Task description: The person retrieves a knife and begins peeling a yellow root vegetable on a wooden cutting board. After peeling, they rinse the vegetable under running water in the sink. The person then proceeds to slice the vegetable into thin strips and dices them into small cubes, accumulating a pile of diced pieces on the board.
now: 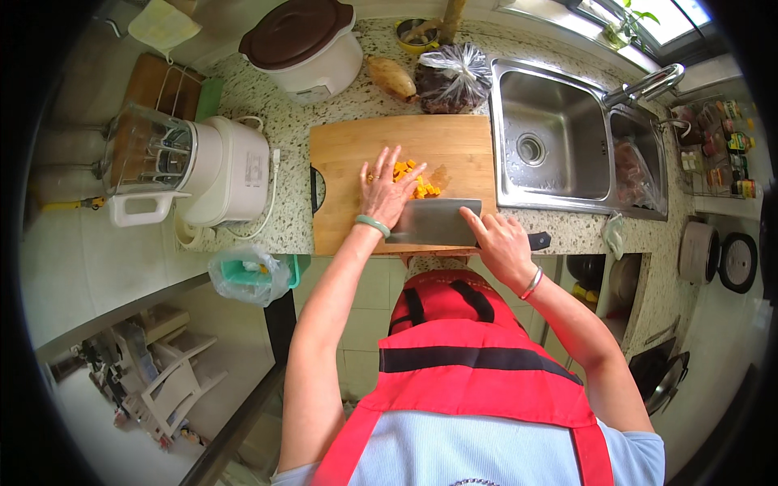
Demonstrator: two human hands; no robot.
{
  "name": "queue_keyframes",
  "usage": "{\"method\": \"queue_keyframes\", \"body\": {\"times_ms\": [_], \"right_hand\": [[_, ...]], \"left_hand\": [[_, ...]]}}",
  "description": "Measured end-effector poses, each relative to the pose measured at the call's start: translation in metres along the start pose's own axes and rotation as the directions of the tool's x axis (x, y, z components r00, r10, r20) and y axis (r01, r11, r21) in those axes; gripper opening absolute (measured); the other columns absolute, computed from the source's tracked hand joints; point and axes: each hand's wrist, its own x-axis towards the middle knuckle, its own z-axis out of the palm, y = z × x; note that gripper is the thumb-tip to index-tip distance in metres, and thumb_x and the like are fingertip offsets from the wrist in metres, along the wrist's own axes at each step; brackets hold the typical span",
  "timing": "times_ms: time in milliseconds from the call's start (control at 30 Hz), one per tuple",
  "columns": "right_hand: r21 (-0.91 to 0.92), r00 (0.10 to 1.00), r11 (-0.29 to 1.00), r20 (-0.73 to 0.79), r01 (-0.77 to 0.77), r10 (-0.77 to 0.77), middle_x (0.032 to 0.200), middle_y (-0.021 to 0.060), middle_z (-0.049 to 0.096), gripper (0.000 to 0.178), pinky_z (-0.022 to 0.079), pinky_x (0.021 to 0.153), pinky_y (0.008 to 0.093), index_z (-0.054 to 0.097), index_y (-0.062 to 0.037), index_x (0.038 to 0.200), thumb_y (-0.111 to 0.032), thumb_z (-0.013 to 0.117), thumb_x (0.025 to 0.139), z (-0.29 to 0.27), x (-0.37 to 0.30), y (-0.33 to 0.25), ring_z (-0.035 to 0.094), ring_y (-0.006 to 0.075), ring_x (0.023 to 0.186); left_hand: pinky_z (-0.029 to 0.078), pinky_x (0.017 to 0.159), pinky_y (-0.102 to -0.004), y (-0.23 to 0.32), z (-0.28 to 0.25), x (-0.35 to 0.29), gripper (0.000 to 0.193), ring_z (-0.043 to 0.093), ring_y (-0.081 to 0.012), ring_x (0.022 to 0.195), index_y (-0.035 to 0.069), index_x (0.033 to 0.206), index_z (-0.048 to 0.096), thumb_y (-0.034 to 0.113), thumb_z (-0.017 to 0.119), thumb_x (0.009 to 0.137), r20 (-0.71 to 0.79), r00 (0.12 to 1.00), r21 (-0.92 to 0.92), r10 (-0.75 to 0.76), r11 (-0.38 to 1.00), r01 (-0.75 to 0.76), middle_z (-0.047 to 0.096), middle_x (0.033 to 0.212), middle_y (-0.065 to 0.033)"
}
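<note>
A wooden cutting board (pixel 347 150) lies on the speckled counter in front of me. Small orange diced pieces (pixel 423 189) are heaped near its middle. Over their left side my left hand (pixel 385 194) rests with fingers spread, partly hiding them. My right hand (pixel 501 239) grips a cleaver (pixel 438 220) by its dark handle, index finger laid along the blade. The broad blade lies low over the board's near edge, just below the pieces, its left end close to my left palm.
A double steel sink (pixel 551 134) adjoins the board on the right. Behind the board are a white cooker with a brown lid (pixel 304 49), a brown root vegetable (pixel 392 78) and a plastic bag (pixel 454 78). A blender (pixel 223 170) stands left, above a bagged teal bin (pixel 250 275).
</note>
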Motion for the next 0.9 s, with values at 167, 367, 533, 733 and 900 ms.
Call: {"method": "queue_keyframes", "body": {"times_ms": [167, 367, 533, 733, 900], "right_hand": [[0.237, 0.987, 0.958, 0.030, -0.161, 0.159, 0.084, 0.0077, 0.065, 0.055, 0.051, 0.067, 0.0376, 0.056, -0.0165, 0.128, -0.018, 0.073, 0.076, 0.000, -0.021, 0.010, 0.065, 0.0272, 0.077], [0.770, 0.710, -0.004, 0.590, -0.638, 0.384, 0.055, 0.0012, 0.051, 0.028, 0.038, 0.041, 0.0287, 0.062, -0.0044, 0.092, -0.032, 0.065, 0.094, 0.043, -0.050, 0.011, 0.047, 0.0126, 0.042], [0.715, 0.631, -0.331, 0.699, -0.615, 0.337, 0.054, -0.0002, 0.046, 0.033, 0.033, 0.039, 0.0253, 0.057, -0.0050, 0.082, -0.035, 0.065, 0.095, 0.066, -0.047, -0.012, 0.039, 0.0081, 0.041], [0.677, 0.587, -0.387, 0.736, -0.626, 0.338, 0.055, -0.0002, 0.046, 0.030, 0.035, 0.039, 0.0265, 0.056, -0.0057, 0.083, -0.032, 0.064, 0.096, 0.081, -0.037, -0.048, 0.038, 0.0079, 0.041], [0.693, 0.627, -0.395, 0.718, -0.604, 0.302, 0.055, -0.0003, 0.046, 0.031, 0.035, 0.038, 0.0266, 0.055, -0.0060, 0.080, -0.031, 0.063, 0.097, 0.081, -0.026, -0.056, 0.039, 0.0084, 0.041]], "left_hand": [[0.016, 0.117, -0.0503, -0.037, 0.014, -0.015, 0.040, 0.029, -0.0285, 0.143, 0.033, 0.138, 0.053, 0.043, 0.046, 0.100, -0.176, 0.971, -0.374, -0.161, 0.924, 0.085, 0.036, 0.152, -0.0093], [0.021, 0.115, -0.0476, -0.018, 0.026, -0.044, 0.052, 0.033, -0.0289, 0.140, 0.017, 0.143, 0.047, 0.047, 0.040, 0.102, -0.223, 0.950, -0.295, -0.218, 0.944, 0.148, 0.038, 0.151, -0.0107], [0.030, 0.109, -0.0481, -0.001, 0.031, -0.039, 0.055, 0.040, -0.0357, 0.133, 0.011, 0.140, 0.048, 0.045, 0.052, 0.098, -0.312, 0.900, -0.366, -0.305, 0.913, 0.183, 0.042, 0.145, -0.0172], [0.032, 0.107, -0.0506, 0.027, 0.030, -0.037, 0.071, 0.040, -0.0392, 0.131, 0.013, 0.142, 0.046, 0.057, 0.060, 0.089, -0.347, 0.880, -0.350, -0.324, 0.915, 0.198, 0.040, 0.144, -0.0210], [0.033, 0.106, -0.0526, 0.046, 0.026, -0.032, 0.076, 0.039, -0.0420, 0.131, 0.018, 0.142, 0.047, 0.059, 0.067, 0.082, -0.394, 0.862, -0.310, -0.318, 0.929, 0.201, 0.036, 0.146, -0.0236]]}}
